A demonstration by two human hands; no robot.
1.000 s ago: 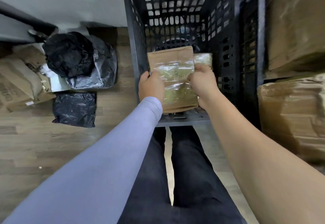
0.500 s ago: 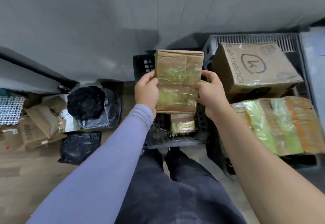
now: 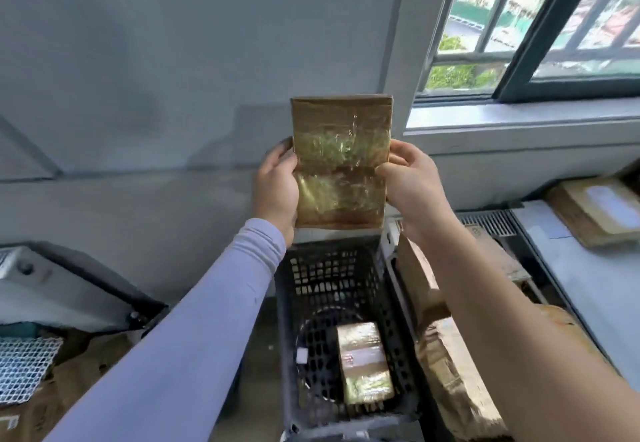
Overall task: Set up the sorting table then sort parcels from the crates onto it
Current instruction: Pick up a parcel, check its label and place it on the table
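Observation:
I hold a flat brown cardboard parcel (image 3: 341, 161), wrapped in shiny tape, upright in front of the grey wall. My left hand (image 3: 277, 187) grips its left edge and my right hand (image 3: 410, 178) grips its right edge. Below it stands a black plastic crate (image 3: 287, 337) with one smaller taped parcel (image 3: 365, 362) lying on its bottom. To the right of the crate are more brown parcels (image 3: 453, 386), stacked in a second crate.
A pale grey table surface (image 3: 575, 296) runs along the right, with a flat cardboard parcel (image 3: 595, 213) at its far end. A barred window (image 3: 526, 25) is above it. Cardboard and a white mesh basket (image 3: 24, 369) lie at the lower left.
Both hands have lifted the parcel out of the black crate and up in front of the wall. My view has tilted upward, bringing the window and table into sight.

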